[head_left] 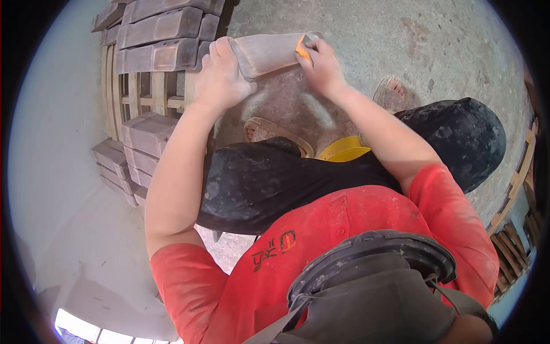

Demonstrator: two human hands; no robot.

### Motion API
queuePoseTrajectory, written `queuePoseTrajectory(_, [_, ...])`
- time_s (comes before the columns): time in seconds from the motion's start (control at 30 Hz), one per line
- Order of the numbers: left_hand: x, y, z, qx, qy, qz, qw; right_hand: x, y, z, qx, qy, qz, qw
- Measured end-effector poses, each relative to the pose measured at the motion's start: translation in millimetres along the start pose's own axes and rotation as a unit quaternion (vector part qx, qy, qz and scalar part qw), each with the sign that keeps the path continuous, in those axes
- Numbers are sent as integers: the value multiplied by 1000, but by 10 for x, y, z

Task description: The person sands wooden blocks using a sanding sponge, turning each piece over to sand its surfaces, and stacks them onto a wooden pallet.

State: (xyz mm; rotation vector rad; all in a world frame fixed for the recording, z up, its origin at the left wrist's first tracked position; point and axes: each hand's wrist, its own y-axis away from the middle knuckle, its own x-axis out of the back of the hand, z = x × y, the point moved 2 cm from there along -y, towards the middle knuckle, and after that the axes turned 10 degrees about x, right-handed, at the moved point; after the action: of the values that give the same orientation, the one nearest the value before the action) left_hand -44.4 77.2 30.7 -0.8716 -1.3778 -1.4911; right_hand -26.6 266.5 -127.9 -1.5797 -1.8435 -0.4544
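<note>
A long grey-brown block [266,51], dusty and smooth with a raised rim at its left end, is held above the floor in front of me. My left hand [220,77] grips its left end, fingers over the top edge and thumb along the near side. At the block's right end, my right hand [322,66] is closed around a small orange and dark-grey hand tool [303,49] that touches the block's surface. My fingers cover part of the tool, so its exact kind is unclear.
Similar blocks [163,24] are stacked on a wooden pallet [134,92] at the upper left, with more blocks [146,137] stacked nearer me. Something yellow and curved [345,149] lies between my sandalled feet. More wooden pallets [510,252] stand at the far right.
</note>
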Motion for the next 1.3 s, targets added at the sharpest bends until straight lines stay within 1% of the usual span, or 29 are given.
queuePoseTrajectory(0.03, [-3, -44, -11, 6, -7, -6, 1000, -4, 46, -46, -2, -2, -2, 1000])
queuePoseTrajectory(0.1, [-54, -92, -125, -11, 5, -1, 1000, -1, 131, -147, 98, -46, 64, 992])
queuePoseTrajectory(0.17, [-133, -87, -236, -24, 15, -2, 1000, -34, 160, 134, 110, -49, 43, 992])
queuePoseTrajectory(0.23, [-125, -79, -285, -40, 31, 28, 998, -55, 133, 356, 131, -51, 34, 990])
queuePoseTrajectory(0.3, [-71, -38, -251, -44, 35, 34, 998, -90, 77, 580, -55, 30, -81, 995])
queuePoseTrajectory(0.33, [-66, -49, -231, -45, 41, 31, 998, 39, -37, 234, -74, 100, -146, 981])
queuePoseTrajectory(0.37, [-89, -75, -236, -48, 42, 27, 998, 19, -1, 70, -79, 100, -147, 981])
queuePoseTrajectory(0.4, [-118, -79, -274, -50, 37, 32, 998, 10, 51, -89, -2, 33, -73, 997])
queuePoseTrajectory(0.43, [-145, -75, -308, -50, 33, 41, 997, 17, 87, -162, 78, -35, 3, 996])
queuePoseTrajectory(0.47, [-161, -82, -339, -28, 33, 24, 999, -6, 106, -3, 119, -23, -1, 993])
queuePoseTrajectory(0.5, [-163, -58, -356, -27, 32, 26, 999, -25, 121, 180, 121, -24, 0, 992])
queuePoseTrajectory(0.57, [-140, -31, -358, -43, 36, 43, 998, -71, 65, 604, -4, 65, -42, 997])
queuePoseTrajectory(0.6, [-127, -17, -331, -47, 32, 48, 997, -101, 35, 773, -3, 64, -35, 997])
queuePoseTrajectory(0.67, [-123, -32, -235, -77, 16, 84, 993, -157, -5, 1089, -160, 64, -87, 981])
queuePoseTrajectory(0.7, [-148, -51, -201, -77, 19, 83, 993, -115, -19, 956, -160, 66, -89, 981])
queuePoseTrajectory(0.77, [-210, -45, -161, -102, 118, 107, 982, -20, 3, 360, -158, -55, -34, 985])
queuePoseTrajectory(0.8, [-219, -57, -158, -99, 126, 104, 982, -67, 29, 235, -159, -49, -40, 985])
queuePoseTrajectory(0.87, [-232, -55, -159, -76, 169, 74, 980, -78, 76, 86, -26, -18, -16, 999])
queuePoseTrajectory(0.9, [-248, -65, -170, -81, 178, 74, 978, -74, 66, 175, -28, -8, -16, 999])
queuePoseTrajectory(0.97, [-261, -57, -172, -160, 154, 147, 964, -85, -6, 382, 51, 11, -13, 999])
queuePoseTrajectory(1.0, [-278, -58, -168, -164, 152, 168, 960, -70, -112, 474, 53, 22, -16, 998])
queuePoseTrajectory(1.03, [-277, -52, -139, -169, 161, 175, 956, -74, -282, 593, -70, -4, -107, 992])
queuePoseTrajectory(1.07, [-259, -49, -86, -167, 160, 178, 956, -50, -427, 683, -192, -27, -187, 963])
queuePoseTrajectory(1.13, [-188, -86, -23, -192, 159, 193, 949, -69, -487, 544, -188, 14, -193, 963])
queuePoseTrajectory(1.17, [-198, -91, -73, -198, 138, 189, 952, -47, -377, 381, -92, 89, -219, 967])
queuePoseTrajectory(1.2, [-204, -117, -121, -204, 120, 188, 953, 137, -309, 67, -138, 28, -135, 981])
queuePoseTrajectory(1.23, [-185, -129, -166, -168, 122, 156, 966, -81, -207, 267, -90, -8, -102, 991])
queuePoseTrajectory(1.27, [-179, -119, -208, -133, 121, 121, 976, -87, -184, 320, -79, -18, -82, 993])
queuePoseTrajectory(1.3, [-164, -108, -198, -150, 98, 124, 976, -82, -179, 341, -63, -32, -64, 995])
